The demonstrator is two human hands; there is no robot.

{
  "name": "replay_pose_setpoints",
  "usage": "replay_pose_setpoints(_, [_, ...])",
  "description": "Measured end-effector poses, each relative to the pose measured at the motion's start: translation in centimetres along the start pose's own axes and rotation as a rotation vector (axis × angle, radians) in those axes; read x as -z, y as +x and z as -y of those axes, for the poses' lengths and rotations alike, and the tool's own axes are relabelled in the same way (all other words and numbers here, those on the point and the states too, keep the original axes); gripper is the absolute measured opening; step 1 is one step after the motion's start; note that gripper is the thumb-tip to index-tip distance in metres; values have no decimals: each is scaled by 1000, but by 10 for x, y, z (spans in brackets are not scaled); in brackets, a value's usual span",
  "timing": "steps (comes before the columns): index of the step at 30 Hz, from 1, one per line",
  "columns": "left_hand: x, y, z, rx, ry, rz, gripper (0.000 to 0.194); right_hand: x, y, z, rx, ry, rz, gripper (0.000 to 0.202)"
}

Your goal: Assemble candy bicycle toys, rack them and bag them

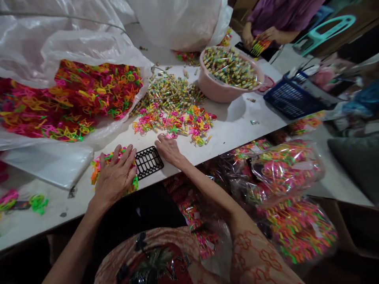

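My left hand [116, 175] lies with its fingers spread on a cluster of bright plastic pieces [96, 167], at the left end of a black openwork tray [149, 161]. The tray's right part shows bare. Just beyond its right end is my right hand [167, 149], fingers bent and pressed together beside the pile; whatever they hold, if anything, is hidden. Ahead lie loose neon pieces [177, 122], and behind them a heap of small patterned tubes [166, 86].
A large plastic bag [100, 98] of neon pieces fills the left. A pink basin [219, 88] holds more tubes. Flat clear bags [50, 161], a blue basket [293, 96] and filled packets [284, 169] lie around. Across the table, another person's hands [266, 36] hold colourful pieces.
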State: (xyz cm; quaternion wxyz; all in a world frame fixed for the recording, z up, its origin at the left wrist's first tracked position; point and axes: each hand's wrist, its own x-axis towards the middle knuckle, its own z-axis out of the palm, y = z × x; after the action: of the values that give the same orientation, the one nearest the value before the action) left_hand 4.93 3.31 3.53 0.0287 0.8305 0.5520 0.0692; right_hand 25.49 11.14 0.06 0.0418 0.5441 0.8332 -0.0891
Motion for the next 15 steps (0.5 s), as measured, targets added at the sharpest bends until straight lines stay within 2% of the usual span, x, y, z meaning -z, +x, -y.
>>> replay_pose_setpoints(3, [0,0,0,-5,-5,4,53,-11,-37,-18,-6,23,-51,29])
replay_pose_setpoints(6, [0,0,1,-17,2,5,53,-16,-53,-25,-240,135,-160,21])
replay_pose_setpoints(8, [0,0,1,-19,7,0,54,-17,-55,-24,-427,182,-183,24])
replay_pose_setpoints(10, [1,0,1,-17,10,1,54,-16,-55,-22,-553,188,-144,31])
replay_pose_setpoints(12, [1,0,1,-15,8,10,54,-13,-57,-20,-613,198,-78,35])
replay_pose_setpoints(15, [2,0,1,-8,0,22,54,-6,-63,-18,-590,255,43,29])
